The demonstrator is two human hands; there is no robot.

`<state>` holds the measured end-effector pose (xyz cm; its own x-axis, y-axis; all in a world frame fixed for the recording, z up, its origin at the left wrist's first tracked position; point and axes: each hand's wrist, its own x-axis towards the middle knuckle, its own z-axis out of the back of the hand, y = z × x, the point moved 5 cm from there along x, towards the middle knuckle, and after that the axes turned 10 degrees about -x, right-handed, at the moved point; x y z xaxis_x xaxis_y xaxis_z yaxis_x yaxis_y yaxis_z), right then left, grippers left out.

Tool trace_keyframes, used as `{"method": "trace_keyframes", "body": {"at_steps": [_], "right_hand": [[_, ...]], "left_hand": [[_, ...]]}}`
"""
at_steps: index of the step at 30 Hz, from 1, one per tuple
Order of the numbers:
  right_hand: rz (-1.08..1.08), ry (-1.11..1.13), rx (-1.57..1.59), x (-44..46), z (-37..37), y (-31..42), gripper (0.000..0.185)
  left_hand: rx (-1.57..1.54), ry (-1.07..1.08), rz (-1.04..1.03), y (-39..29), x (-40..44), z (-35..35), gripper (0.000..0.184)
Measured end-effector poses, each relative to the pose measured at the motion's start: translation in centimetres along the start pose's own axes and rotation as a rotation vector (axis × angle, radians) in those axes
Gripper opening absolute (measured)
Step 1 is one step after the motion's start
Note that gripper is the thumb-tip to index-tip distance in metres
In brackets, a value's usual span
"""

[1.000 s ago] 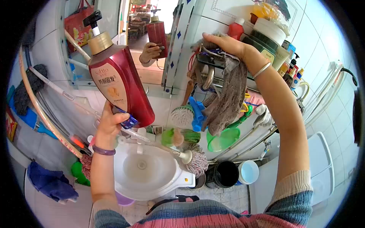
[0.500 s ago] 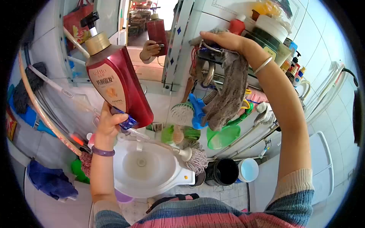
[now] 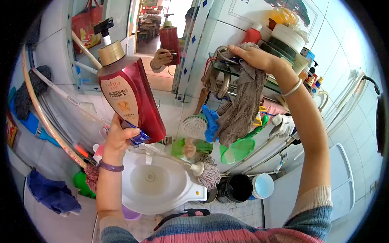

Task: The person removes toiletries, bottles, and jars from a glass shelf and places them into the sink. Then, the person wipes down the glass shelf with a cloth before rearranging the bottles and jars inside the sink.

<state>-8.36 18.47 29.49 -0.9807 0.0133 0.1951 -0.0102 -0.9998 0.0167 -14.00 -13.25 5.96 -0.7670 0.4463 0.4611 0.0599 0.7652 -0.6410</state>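
Observation:
A big dark-red pump bottle point(image 3: 133, 97) with a gold collar and black pump is held upright, slightly tilted, in my left hand point(image 3: 118, 135). A small blue packet point(image 3: 139, 137) is pinched against its base by the same hand. My right hand point(image 3: 255, 58) grips a grey-brown cloth point(image 3: 243, 105) at the end of the glass shelf point(image 3: 229, 69); the cloth hangs down past the shelf edge. Metal hooks point(image 3: 223, 85) stick out beside the cloth. The mirror point(image 3: 158, 77) reflects the bottle and a hand.
Below is a white sink point(image 3: 152, 182). Jars point(image 3: 287, 38) and a red bottle point(image 3: 253, 34) crowd the shelf. A white brush point(image 3: 195, 125), blue item point(image 3: 211, 121) and green basin point(image 3: 238, 150) hang beneath. Black point(image 3: 239, 188) and white point(image 3: 263, 186) buckets stand on the floor.
My right hand has moved right along the shelf with the cloth, uncovering more of the shelf end and hooks. The bottle has shifted slightly right and down in view.

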Motion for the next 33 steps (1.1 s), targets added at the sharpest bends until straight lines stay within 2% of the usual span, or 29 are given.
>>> {"method": "trace_keyframes", "body": {"at_steps": [4, 7, 11, 12, 15, 16, 19, 24, 27, 28, 31, 32, 33], "right_hand": [[-0.094, 0.150, 0.281, 0.3, -0.6, -0.5, 0.070], [-0.072, 0.125, 0.308, 1.0, -1.5, -0.5, 0.069], [0.062, 0.098, 0.079, 4.9, -2.4, -0.8, 0.071], [-0.027, 0.153, 0.062, 5.3, -2.4, -0.4, 0.074], [0.055, 0.181, -0.010, 2.9, -1.5, 1.0, 0.078], [0.042, 0.131, -0.117, 3.4, -1.5, 0.3, 0.083], [-0.033, 0.151, -0.238, 0.0, 0.3, 1.4, 0.083], [0.011, 0.153, -0.353, 0.0, 0.4, 1.7, 0.089], [-0.001, 0.176, -0.206, 1.4, -1.1, 0.7, 0.088], [0.017, 0.118, -0.102, 2.1, -1.6, 0.1, 0.082], [0.000, 0.134, 0.151, 3.6, -2.4, -0.7, 0.077], [-0.098, 0.161, 0.123, 4.2, -2.6, -1.1, 0.074], [-0.085, 0.181, 0.186, 4.0, -2.7, -1.1, 0.074]], "left_hand": [[-0.025, -0.005, 0.006, 0.5, 0.0, 0.1, 0.084], [-0.033, 0.010, 0.012, 0.7, 0.1, -0.3, 0.084], [-0.046, 0.004, 0.018, 1.0, 0.0, -0.9, 0.085], [-0.052, 0.004, 0.013, 1.1, 0.1, -0.9, 0.086], [-0.044, -0.003, -0.003, 1.2, 0.0, -1.3, 0.086], [-0.042, 0.000, -0.003, 1.2, 0.1, -1.4, 0.086], [-0.034, -0.008, 0.007, 1.5, -0.4, -1.2, 0.086], [-0.027, -0.024, 0.008, 1.4, -0.5, -0.5, 0.086], [-0.016, -0.020, 0.009, 1.1, -0.5, -0.3, 0.086], [-0.017, -0.010, 0.005, 1.0, -0.5, -0.4, 0.085], [-0.020, 0.005, -0.011, 0.6, -0.4, -0.7, 0.085], [-0.023, 0.000, -0.014, 0.5, -0.4, -1.0, 0.085], [-0.027, -0.005, -0.015, 0.5, -0.5, -1.2, 0.086]]}}
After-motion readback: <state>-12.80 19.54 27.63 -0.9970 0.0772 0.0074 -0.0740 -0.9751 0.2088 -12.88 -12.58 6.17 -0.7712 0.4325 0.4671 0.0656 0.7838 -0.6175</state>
